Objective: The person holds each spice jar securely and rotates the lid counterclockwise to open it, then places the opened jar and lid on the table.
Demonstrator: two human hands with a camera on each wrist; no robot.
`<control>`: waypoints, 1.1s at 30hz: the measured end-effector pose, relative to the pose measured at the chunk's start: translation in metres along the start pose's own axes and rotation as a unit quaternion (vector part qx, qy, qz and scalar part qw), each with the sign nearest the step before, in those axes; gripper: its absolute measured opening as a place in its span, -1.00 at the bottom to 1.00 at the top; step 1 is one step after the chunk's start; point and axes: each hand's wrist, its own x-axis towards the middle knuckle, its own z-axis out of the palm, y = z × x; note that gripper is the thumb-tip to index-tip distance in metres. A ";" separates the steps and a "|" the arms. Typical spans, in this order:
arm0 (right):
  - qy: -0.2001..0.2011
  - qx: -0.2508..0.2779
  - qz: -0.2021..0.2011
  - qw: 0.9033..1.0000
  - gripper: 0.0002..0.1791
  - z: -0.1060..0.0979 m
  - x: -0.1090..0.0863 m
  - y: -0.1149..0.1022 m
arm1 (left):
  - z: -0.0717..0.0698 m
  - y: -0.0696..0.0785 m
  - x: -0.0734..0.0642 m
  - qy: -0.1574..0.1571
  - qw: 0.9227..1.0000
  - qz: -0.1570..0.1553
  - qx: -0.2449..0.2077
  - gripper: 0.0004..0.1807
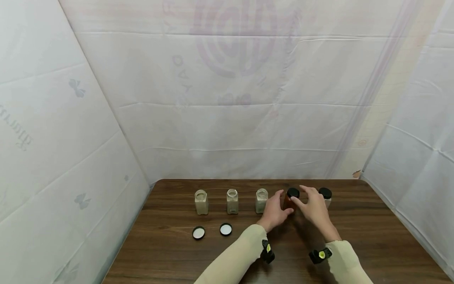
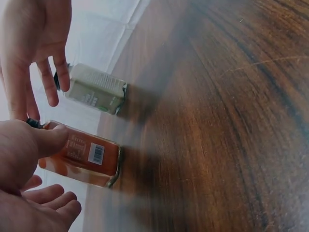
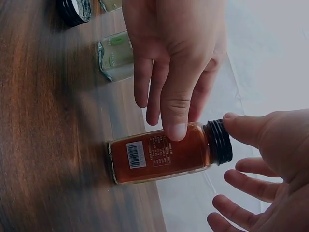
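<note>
My left hand [image 1: 274,212] is at a square glass spice jar [image 3: 164,152] of orange-red contents, its thumb on the near face and index finger passing behind. The jar stands upright on the table. My right hand [image 1: 315,210] is spread around the jar's black screw lid [image 3: 220,142]. Its thumb tip is against or very near the lid, while its other fingers stand apart from it. Close to the right hand is a second capped jar [image 2: 96,88] with pale contents. An uncapped jar [image 1: 261,201] stands left of the left hand.
Two more uncapped jars, one at the far left [image 1: 201,203] and one in the middle [image 1: 232,202], stand in the same row. In front of them, two black lids [image 1: 198,233] lie with white insides up on the wooden table [image 1: 170,252]. White cloth walls [image 1: 227,130] surround the table.
</note>
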 end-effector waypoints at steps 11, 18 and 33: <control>0.012 0.027 0.014 0.999 -0.36 0.009 0.003 0.006 | 0.006 -0.002 0.006 0.013 1.000 0.003 -0.005 -0.31; 0.023 0.044 0.031 0.998 -0.38 0.016 0.003 0.008 | 0.011 -0.004 0.009 0.023 0.999 0.021 -0.006 -0.33; 0.047 0.063 0.048 0.996 -0.47 0.026 0.003 0.007 | 0.017 -0.008 0.015 0.056 0.998 0.034 -0.022 -0.60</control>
